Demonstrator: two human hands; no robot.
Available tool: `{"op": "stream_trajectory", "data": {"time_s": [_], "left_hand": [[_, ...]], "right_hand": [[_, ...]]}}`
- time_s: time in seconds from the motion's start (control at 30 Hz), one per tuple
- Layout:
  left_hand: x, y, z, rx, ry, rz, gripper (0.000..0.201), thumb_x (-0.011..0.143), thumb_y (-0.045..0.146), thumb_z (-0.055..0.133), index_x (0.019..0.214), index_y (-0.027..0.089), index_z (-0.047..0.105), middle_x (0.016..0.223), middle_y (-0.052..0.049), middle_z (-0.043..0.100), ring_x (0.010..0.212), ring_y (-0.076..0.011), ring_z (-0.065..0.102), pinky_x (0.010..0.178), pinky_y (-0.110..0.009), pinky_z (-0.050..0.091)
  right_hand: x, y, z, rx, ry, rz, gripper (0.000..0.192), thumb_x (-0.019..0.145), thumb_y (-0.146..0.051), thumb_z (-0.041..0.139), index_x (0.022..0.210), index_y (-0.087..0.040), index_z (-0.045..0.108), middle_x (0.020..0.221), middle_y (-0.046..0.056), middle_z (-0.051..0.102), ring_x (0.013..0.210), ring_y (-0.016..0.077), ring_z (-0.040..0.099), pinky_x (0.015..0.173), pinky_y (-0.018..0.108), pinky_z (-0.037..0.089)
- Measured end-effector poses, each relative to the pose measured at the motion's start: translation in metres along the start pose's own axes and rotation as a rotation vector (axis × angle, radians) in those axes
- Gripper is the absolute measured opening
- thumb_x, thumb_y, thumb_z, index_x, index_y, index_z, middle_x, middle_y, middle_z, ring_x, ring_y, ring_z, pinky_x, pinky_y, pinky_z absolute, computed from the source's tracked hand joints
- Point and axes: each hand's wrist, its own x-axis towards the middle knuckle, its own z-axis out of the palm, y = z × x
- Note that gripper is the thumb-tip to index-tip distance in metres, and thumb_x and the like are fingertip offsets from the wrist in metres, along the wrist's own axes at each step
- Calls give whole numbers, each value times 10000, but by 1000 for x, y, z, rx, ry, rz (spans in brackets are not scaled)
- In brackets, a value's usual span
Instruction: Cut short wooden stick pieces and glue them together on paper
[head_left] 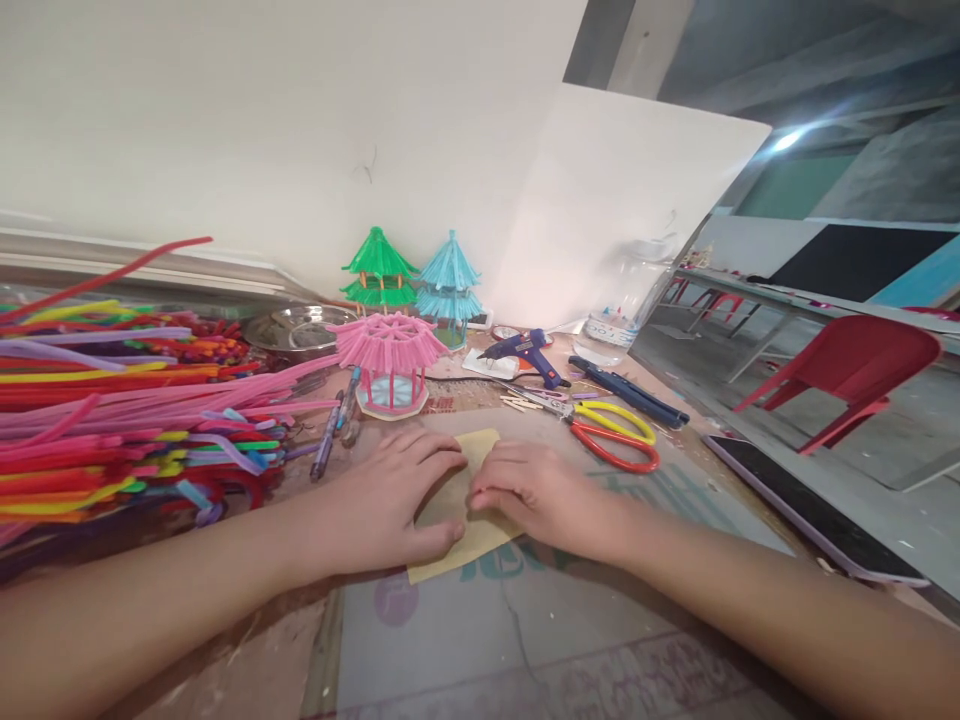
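Note:
A yellow sheet of paper or card (450, 510) lies on the board in the middle, partly covered by both hands. My left hand (397, 490) rests over its left side, palm down, thumb spread away from the fingers. On the right side of the sheet, my right hand (532, 490) has its fingers curled and thumb pressed to them; what they hold, if anything, is hidden. Just beyond the hands stands a small pink pavilion (390, 345) of fuzzy stems on a pale base. Red and yellow-handled scissors (615, 440) lie past my right hand.
Bundles of coloured pipe cleaners (112, 400) fill the left. Behind stand a green pavilion (379, 265) and a blue one (450, 280). A glue gun (529, 355), a dark blue long tool (630, 390), a clear bottle (611, 325), pens (326, 440) and a phone (810, 510) lie around.

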Motion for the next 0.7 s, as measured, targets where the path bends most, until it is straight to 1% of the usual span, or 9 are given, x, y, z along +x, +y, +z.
{"op": "stream_trajectory", "data": {"time_s": [0.03, 0.1, 0.13, 0.23, 0.37, 0.4, 0.47, 0.6, 0.7], "left_hand": [[0, 0, 0, -1, -2, 0, 474, 842, 436, 595, 1248, 194, 572, 1331, -123, 562, 1268, -328, 475, 1077, -511, 372], [0, 1, -1, -1, -17, -9, 486, 843, 436, 593, 1259, 187, 564, 1344, -130, 552, 1277, -335, 464, 1079, -523, 367], [0, 1, -2, -2, -27, -15, 488, 843, 435, 592, 1258, 178, 564, 1349, -134, 548, 1281, -337, 459, 1081, -527, 364], [1, 2, -3, -11, -43, -15, 464, 846, 421, 585, 1231, 162, 576, 1349, -137, 544, 1281, -337, 455, 1088, -529, 353], [1, 1, -2, -19, -24, -16, 496, 836, 431, 591, 1261, 179, 549, 1341, -134, 550, 1281, -342, 457, 1086, -539, 352], [1, 1, -1, -24, -19, -18, 500, 828, 432, 598, 1258, 181, 548, 1333, -134, 556, 1272, -345, 464, 1079, -542, 359], [1, 1, -1, -33, -14, -19, 517, 819, 425, 603, 1269, 178, 536, 1329, -139, 559, 1261, -349, 473, 1068, -546, 372], [1, 1, -1, -25, -16, -32, 604, 824, 432, 595, 1344, 152, 472, 1376, -164, 528, 1295, -362, 441, 1083, -561, 355], [1, 2, -1, -33, -20, -44, 592, 820, 441, 597, 1323, 149, 490, 1358, -159, 542, 1285, -361, 454, 1081, -559, 361]], "right_hand": [[1, 0, 1, -17, 14, 24, 216, 952, -217, 535, 809, -204, 696, 773, 60, 709, 756, 194, 637, 721, 311, 481], [2, 0, 2, -104, 97, 102, 218, 938, -201, 543, 783, -193, 696, 774, 79, 710, 759, 212, 641, 716, 329, 480], [2, 0, 2, -112, 102, 102, 212, 936, -199, 548, 784, -192, 695, 766, 75, 709, 759, 211, 641, 715, 326, 481], [4, 0, 2, -26, -9, -3, 180, 937, -189, 557, 820, -197, 693, 799, 55, 713, 779, 186, 641, 719, 293, 484], [8, 2, 2, -165, 84, 92, 194, 926, -159, 556, 788, -182, 690, 785, 75, 713, 764, 208, 635, 710, 320, 472], [8, 2, 3, -133, 45, 57, 188, 931, -162, 555, 802, -186, 690, 793, 66, 718, 774, 200, 638, 725, 311, 476], [9, 3, 3, -71, 15, 22, 168, 932, -180, 570, 814, -190, 688, 784, 50, 715, 764, 185, 640, 715, 289, 480], [9, 2, 4, -120, 99, 82, 166, 921, -156, 576, 804, -167, 692, 782, 73, 717, 768, 203, 645, 704, 305, 485], [10, -1, 3, -73, 30, 8, 128, 893, -140, 621, 792, -180, 687, 772, 38, 717, 765, 175, 650, 714, 269, 492]]}}
